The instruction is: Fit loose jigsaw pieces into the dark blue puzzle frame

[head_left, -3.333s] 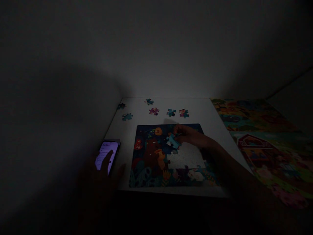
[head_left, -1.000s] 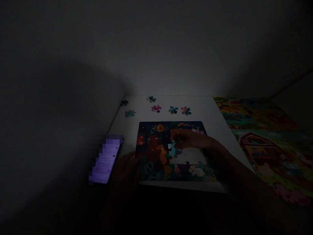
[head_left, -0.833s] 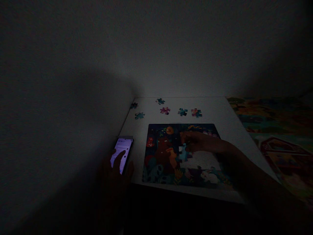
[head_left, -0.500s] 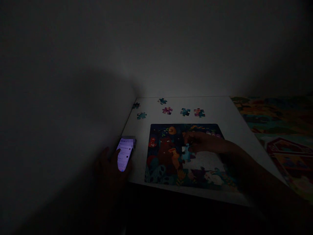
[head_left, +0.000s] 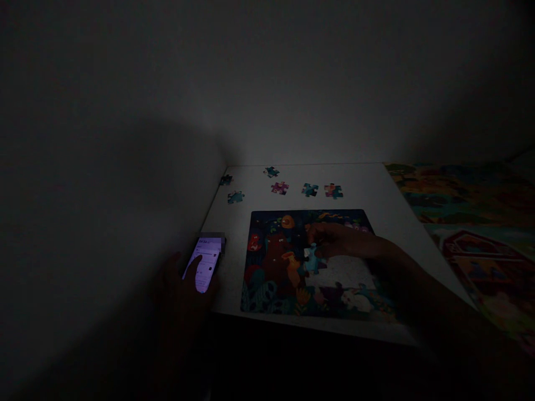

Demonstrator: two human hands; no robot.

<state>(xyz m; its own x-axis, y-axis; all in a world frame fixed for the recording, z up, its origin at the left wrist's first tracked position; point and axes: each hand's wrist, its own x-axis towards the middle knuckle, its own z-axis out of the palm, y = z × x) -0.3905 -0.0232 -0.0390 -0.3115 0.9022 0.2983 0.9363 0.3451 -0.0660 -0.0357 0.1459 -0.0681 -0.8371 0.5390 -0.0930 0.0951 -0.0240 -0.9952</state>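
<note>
The room is very dark. A partly filled jigsaw board [head_left: 271, 267] lies on a white table [head_left: 376, 189], with a bare white gap at its right middle. My right hand [head_left: 338, 242] rests over the board, fingers pinched on a blue puzzle piece [head_left: 311, 260] at the gap's left edge. My left hand [head_left: 184, 289] holds a lit phone [head_left: 205, 262] at the table's left edge, thumb over the screen.
Several loose puzzle pieces lie in a row at the table's far side, among them a purple one [head_left: 279, 187] and a teal one [head_left: 310, 190]. A colourful play mat [head_left: 468, 223] covers the floor to the right. A plain wall stands behind and to the left.
My left hand left the board's edge and took the phone again. My right hand slid the blue piece down and left toward the gap's edge. The camera view shifted slightly.
</note>
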